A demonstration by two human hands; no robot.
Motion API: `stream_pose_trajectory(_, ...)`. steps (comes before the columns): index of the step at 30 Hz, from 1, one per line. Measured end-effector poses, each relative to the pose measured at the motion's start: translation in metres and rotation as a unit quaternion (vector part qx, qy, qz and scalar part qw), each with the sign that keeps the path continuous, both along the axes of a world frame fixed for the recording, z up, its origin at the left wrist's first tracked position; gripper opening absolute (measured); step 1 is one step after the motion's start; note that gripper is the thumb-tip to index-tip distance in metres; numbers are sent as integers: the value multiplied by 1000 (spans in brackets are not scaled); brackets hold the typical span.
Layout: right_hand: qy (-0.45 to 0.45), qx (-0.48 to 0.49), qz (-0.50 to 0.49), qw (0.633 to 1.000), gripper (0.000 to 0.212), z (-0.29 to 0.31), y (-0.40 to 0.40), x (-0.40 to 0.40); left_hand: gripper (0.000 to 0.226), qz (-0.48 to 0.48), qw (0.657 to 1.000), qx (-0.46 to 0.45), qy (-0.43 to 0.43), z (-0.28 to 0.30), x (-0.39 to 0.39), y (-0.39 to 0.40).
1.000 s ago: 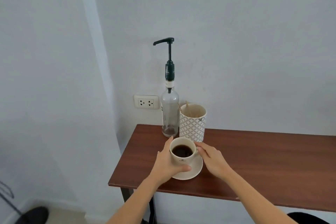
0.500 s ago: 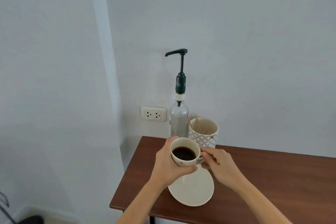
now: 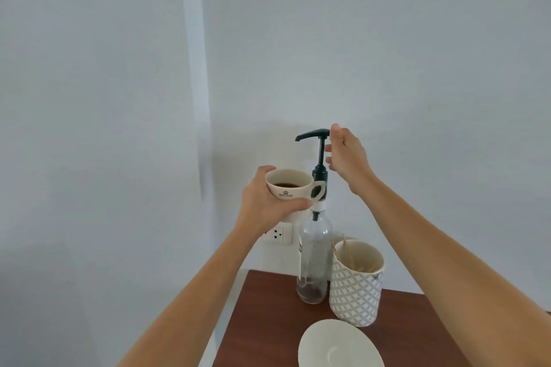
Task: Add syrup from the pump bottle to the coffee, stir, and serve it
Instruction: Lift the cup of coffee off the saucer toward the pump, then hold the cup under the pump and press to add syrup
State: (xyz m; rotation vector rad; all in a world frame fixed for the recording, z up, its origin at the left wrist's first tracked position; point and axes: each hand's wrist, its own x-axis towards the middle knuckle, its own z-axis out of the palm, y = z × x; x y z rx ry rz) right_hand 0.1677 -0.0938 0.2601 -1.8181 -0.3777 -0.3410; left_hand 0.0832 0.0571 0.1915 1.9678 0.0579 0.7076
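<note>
The left hand [image 3: 265,205] grips the coffee cup [image 3: 287,186] below the pump spout [image 3: 304,136]. The right hand [image 3: 347,156], fingers loosely open, holds nothing beside the pump head.

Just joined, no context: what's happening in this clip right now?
A person is about to pump syrup into coffee. The left hand holds the coffee cup raised beside the pump bottle, roughly below its spout. The right hand is at the pump head, not yet pressed down. The saucer sits bare on the table, by the stirrer holder.
</note>
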Motion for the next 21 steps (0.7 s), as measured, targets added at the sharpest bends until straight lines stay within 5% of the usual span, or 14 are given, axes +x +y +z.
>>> stream_pose_trajectory(8,-7,132,13,991,45,4,34,15,86,9,1000,8,-8,27,31,10)
stream_pose_trajectory(15,-67,174,15,982,19,-3,42,25,87,4,1000,7,-7,39,42,8)
stream_pose_trajectory(21,-93,181,0,979,19,-3,45,24,87,10,1000,-2,2,41,45,9)
